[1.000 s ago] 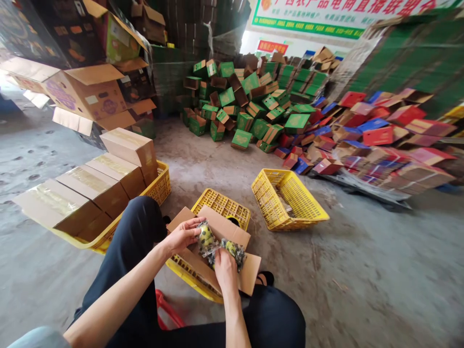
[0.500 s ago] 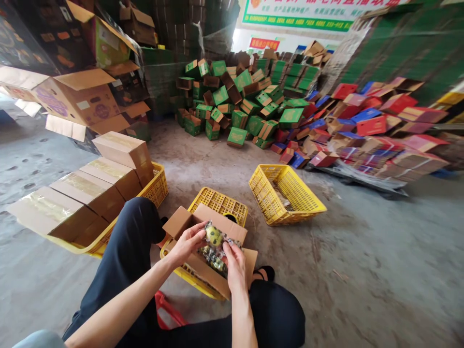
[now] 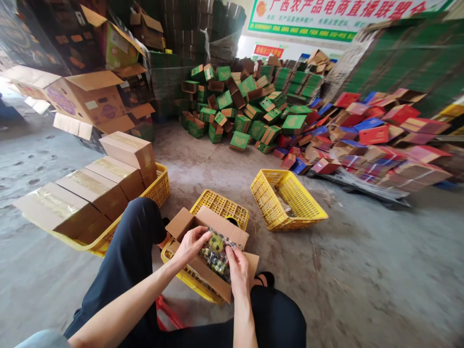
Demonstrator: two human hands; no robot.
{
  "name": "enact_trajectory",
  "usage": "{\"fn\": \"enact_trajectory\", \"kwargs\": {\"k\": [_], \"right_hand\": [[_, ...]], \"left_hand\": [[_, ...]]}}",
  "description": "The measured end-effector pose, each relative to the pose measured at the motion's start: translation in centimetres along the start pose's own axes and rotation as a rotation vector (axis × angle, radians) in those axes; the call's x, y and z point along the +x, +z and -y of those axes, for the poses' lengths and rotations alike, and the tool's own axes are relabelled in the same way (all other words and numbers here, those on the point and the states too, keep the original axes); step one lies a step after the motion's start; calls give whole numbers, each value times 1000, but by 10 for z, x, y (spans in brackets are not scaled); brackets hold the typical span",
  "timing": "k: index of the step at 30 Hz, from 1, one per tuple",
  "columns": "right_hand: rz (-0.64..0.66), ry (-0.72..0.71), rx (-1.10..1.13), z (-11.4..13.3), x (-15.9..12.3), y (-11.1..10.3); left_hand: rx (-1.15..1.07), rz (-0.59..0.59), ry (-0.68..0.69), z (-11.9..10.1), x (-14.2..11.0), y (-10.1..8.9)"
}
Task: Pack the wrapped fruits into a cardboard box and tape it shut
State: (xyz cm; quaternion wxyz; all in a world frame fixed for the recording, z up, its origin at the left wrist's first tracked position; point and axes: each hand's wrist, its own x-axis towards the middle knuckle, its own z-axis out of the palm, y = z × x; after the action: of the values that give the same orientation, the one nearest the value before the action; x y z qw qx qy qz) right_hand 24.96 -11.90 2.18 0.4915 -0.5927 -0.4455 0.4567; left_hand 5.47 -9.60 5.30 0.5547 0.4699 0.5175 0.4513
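Between my two hands is a green fruit in a clear, dark-patterned plastic wrapper (image 3: 216, 243). My left hand (image 3: 193, 245) pinches the wrapper's left end with thumb and fingers. At the other end, my right hand (image 3: 236, 266) grips the wrapper in a pinch. Both hands are over an open cardboard box (image 3: 209, 274) with its flaps spread outward. Inside it lie several more wrapped green fruits (image 3: 218, 267), partly covered by the held one and my right hand. The box rests on an upturned yellow plastic crate (image 3: 188, 280) between my legs.
At left, a yellow crate (image 3: 163, 186) holds several taped cardboard boxes (image 3: 81, 186). Another yellow crate (image 3: 290, 220) stands ahead to the right. Heaps of green boxes (image 3: 239, 140) and red and blue boxes (image 3: 373, 135) lie farther back. Something red (image 3: 168, 311) lies near my leg.
My hands have lowered the wrapped fruit slightly toward the box opening, still holding it at both ends. The camera view has tilted up a little.
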Motion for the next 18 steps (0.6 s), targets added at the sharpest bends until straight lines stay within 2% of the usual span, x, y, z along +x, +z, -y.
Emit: {"fn": "enact_trajectory", "kwargs": {"k": [6,11,18], "right_hand": [[-23,-13,-10,-7,5,-1],[-88,21,-16,-13,13,-4],[-124,45,72,-4,6,-2]], "left_hand": [[172,-57,118,4,2,-2],[101,-39,93,0,1,-1],[2,-7,42,1,4,-3]]}}
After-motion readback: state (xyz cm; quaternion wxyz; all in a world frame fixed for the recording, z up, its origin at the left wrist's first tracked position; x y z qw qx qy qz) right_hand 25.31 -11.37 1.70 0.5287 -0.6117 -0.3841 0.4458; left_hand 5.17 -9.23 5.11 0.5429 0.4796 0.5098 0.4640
